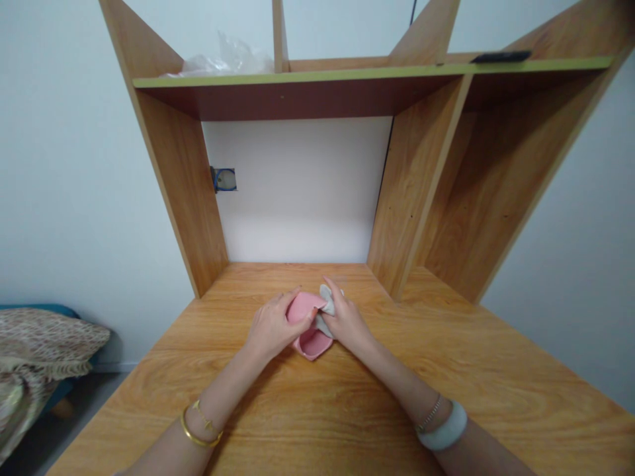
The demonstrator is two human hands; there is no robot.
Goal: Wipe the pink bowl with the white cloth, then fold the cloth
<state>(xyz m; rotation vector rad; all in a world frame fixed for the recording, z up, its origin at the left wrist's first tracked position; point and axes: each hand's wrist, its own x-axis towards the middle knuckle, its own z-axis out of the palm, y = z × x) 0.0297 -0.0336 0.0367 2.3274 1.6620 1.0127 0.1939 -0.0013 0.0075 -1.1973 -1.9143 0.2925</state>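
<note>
On the wooden desk (347,410), left hand (270,327) grips pink case (310,334), right hand (347,324) pinches grey cloth (326,305)

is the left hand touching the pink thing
Touching: the head view shows the left hand with fingers wrapped over the pink item, no gap between them.

No legible text or labels anywhere.

A wooden desk (446,370) is filling the room's corner, crumpled clear plastic (225,59) sitting on its green-edged shelf (347,73), a dark flat object (501,57) lying further right, patterned bedding (34,350) showing left.
</note>
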